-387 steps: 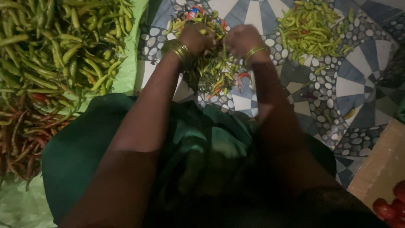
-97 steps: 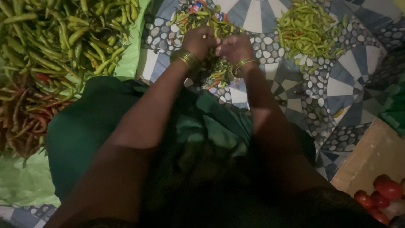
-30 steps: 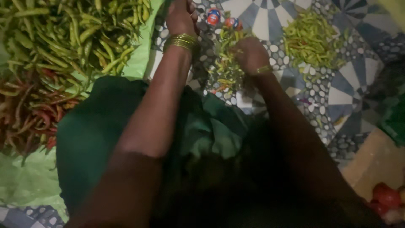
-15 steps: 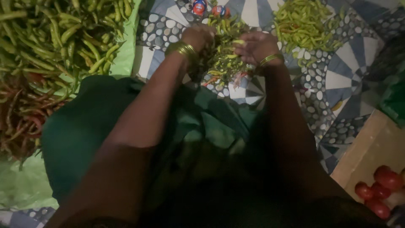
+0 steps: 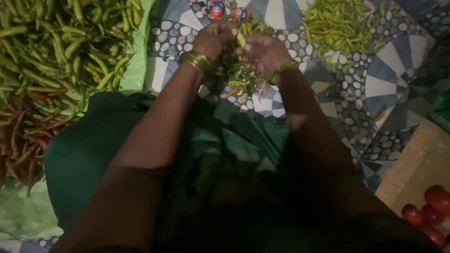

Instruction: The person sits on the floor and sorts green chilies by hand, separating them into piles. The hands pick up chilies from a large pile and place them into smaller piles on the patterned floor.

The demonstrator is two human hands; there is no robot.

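The left hand (image 5: 214, 40), back from the big pile (bangled wrist), and right hand (image 5: 263, 52) pinch 1 slim green chilli pepper (image 5: 241, 39) together.

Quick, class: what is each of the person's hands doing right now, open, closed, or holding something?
Left hand: closed on a green chilli.
Right hand: fingers curled at the same green chilli; grip cannot be told.

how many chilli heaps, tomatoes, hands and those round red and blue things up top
chilli heaps: 3 — big heap, small heap under the hands, far heap
tomatoes: 4 showing
round red-and-blue things: 2
hands: 2 — left hand, right hand
total: 11
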